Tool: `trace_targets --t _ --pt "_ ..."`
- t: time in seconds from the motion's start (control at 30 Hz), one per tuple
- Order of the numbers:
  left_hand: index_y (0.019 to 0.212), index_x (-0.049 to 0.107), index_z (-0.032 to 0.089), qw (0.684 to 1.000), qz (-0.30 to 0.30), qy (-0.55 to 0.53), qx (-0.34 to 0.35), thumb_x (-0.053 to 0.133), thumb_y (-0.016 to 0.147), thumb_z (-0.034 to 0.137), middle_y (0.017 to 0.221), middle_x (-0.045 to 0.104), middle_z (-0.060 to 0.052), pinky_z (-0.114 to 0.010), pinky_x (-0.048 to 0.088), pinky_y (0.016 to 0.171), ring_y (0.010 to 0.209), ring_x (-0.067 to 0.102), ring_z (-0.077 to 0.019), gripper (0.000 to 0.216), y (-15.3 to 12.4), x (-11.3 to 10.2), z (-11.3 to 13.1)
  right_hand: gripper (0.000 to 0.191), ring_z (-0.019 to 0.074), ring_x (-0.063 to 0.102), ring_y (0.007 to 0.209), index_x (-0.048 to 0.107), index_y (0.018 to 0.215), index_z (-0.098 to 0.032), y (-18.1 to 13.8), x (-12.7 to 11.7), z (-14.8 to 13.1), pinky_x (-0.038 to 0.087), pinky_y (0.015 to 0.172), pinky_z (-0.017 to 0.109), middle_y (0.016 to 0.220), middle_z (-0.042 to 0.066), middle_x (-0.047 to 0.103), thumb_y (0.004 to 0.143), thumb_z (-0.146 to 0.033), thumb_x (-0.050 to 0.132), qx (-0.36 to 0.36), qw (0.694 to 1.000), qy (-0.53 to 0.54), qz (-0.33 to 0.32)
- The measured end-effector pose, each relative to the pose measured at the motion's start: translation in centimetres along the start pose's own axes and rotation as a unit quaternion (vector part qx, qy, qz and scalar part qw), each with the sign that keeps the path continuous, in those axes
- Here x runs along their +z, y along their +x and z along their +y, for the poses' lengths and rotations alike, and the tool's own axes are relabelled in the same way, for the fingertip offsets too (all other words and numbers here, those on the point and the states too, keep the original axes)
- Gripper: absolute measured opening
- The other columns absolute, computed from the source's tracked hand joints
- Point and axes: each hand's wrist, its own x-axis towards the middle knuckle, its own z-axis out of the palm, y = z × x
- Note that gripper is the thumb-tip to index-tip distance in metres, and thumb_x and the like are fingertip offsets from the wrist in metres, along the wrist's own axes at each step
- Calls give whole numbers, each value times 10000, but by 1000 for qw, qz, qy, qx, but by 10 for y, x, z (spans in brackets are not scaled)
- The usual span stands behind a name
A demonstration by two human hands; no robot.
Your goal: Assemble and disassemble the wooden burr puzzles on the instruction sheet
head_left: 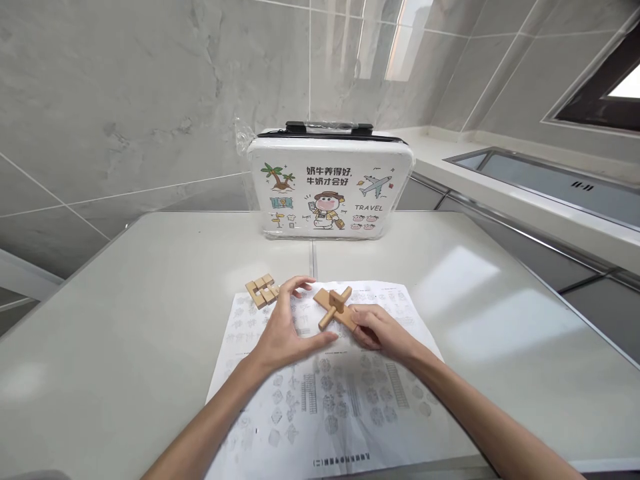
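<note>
My right hand (373,327) pinches one end of a flat wooden puzzle piece (323,298), held over the printed sheet. A round wooden rod and a small wooden block cross its middle. To its left, my left hand (287,323) is open, thumb and fingers spread around the free side, apparently not gripping it. Beyond my left hand lies an interlocked group of notched wooden pieces (260,293), partly hidden by the fingers. Beneath both hands is a large white instruction sheet (340,440) with small printed diagrams of assembled shapes.
A white plastic-wrapped case (330,187) with cartoon travel pictures and a black handle stands at the back of the light table (125,320). Grey marble-look tiles (150,100) rise behind it. On the right is a counter (525,180) with a sink or inset glass panel.
</note>
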Motion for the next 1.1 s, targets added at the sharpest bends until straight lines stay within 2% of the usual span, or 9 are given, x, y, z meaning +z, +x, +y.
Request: trace_targets --t 0.07,0.17,0.27,0.4,0.47,0.6,0.77,0.93,1.1 --pt "1559 358 290 996 -77 -47 -1 943 717 523 1573 518 -163 -527 466 1159 1402 542 -365 1052 0 -2 1 360 109 308 493 414 591 -231 -3 0 -2 240 521 282 524 -55 401 940 -273 494 -9 998 -49 -47" --pt "1619 335 305 981 -172 -85 -14 981 661 511 1571 554 -157 -553 427 1207 1453 523 -394 1173 0 -3 3 326 106 323 507 407 591 -226 -6 -2 -4 261 531 277 542 -53 413 904 -232 497 -10 992 -80 -99" --pt "1567 444 295 975 -205 -85 -25 992 620 537 1507 606 -137 -517 485 1150 1372 590 -388 1121 0 -1 4 312 103 348 492 436 638 -226 -6 -3 -3 281 521 269 538 -55 454 937 -263 518 -3 992 -61 -109" --pt "1446 537 266 988 -152 -28 -13 971 610 626 1389 652 -122 -486 528 1063 1245 636 -356 1008 1 2 4 332 109 402 480 521 798 -230 -3 1 -2 323 520 255 531 -70 511 1052 -442 547 -15 997 -62 -52" --pt "1381 556 251 991 -130 16 1 963 602 649 1339 658 -120 -487 531 1031 1212 633 -352 965 1 3 4 315 107 406 468 569 899 -232 -3 2 -2 319 504 245 525 -89 500 1051 -507 591 -20 996 -78 -23" --pt "1279 555 229 990 -114 78 36 952 586 685 1222 671 -113 -476 529 956 1114 639 -342 920 0 5 3 314 102 440 468 619 1021 -229 -2 3 -2 323 489 235 556 -93 517 1024 -541 658 -27 996 -86 -4" --pt "1233 535 225 990 -96 94 43 927 593 730 1160 669 -98 -444 519 904 1030 645 -315 905 0 7 0 337 103 502 503 661 1038 -212 -1 2 1 332 484 231 620 -59 580 992 -543 711 -42 994 -96 26" --pt "1222 533 224 988 -90 106 61 915 593 756 1144 670 -96 -437 513 887 1018 649 -313 908 0 5 -2 348 101 476 456 688 1050 -212 0 5 7 377 466 241 585 -66 575 975 -549 731 -52 995 -64 49" --pt "1262 537 228 986 -79 114 98 912 708 596 1170 688 -99 -456 504 951 1065 670 -314 763 -1 3 -6 373 123 540 496 718 991 -197 3 3 10 448 513 273 632 -18 664 932 -560 776 -56 994 -10 97"
